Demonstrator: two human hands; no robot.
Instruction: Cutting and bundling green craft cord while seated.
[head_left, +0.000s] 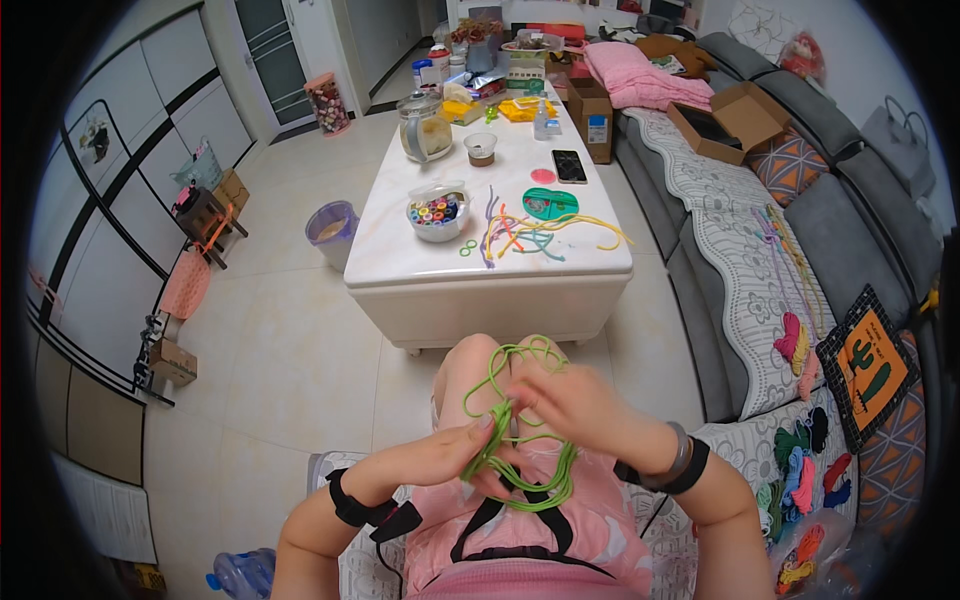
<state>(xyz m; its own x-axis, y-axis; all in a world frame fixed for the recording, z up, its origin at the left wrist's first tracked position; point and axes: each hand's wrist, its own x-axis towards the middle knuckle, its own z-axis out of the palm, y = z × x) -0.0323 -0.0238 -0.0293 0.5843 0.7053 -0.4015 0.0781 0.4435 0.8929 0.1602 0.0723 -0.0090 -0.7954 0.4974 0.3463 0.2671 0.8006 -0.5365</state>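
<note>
Over the lap, my left hand (476, 450) grips a bundle of bright green cord (536, 501) whose loops hang down and to the right. My right hand (551, 394) is just above and to the right of it, fingers bent on the green strands near the bundle's top; its fingertips are partly blurred. Loose green loops lie over my knees. On the white table in front are yellow cord (577, 220), purple, orange and teal cord pieces, a green oval case (551, 203), small green rings (467, 248) and a clear tub of coloured thread spools (437, 211).
The white table (480, 276) stands just beyond my knees, with a glass kettle (424, 131), a cup and a phone (569, 166) on it. A purple bin (332, 231) is left of it. On the right, a sofa holds several cord hanks (795, 480).
</note>
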